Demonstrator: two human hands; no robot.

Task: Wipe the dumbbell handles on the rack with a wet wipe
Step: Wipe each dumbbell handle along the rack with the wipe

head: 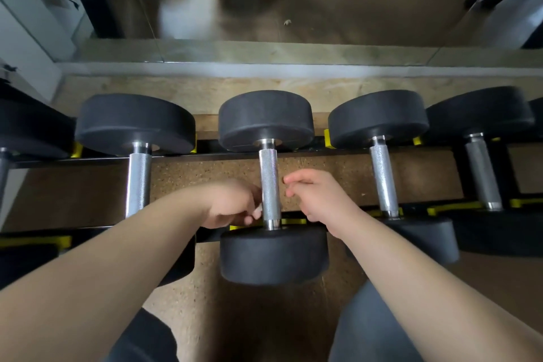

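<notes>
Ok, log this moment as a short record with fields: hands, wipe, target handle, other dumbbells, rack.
left hand: beside the centre dumbbell handle, fingers curled at its lower end, no clear grip
right hand: just right of that handle, loosely curled, apart from it
wet wipe: none visible
other dumbbells: one to the left, two to the right
rack: black rails, yellow cradles

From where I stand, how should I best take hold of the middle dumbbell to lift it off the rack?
Take the middle dumbbell by its knurled steel handle, halfway between the two black heads. Come from above, fingers wrapping around it. The bar lies level, pointing away from you; the left hand and right hand already flank it. The heads look too wide to grasp.
</notes>
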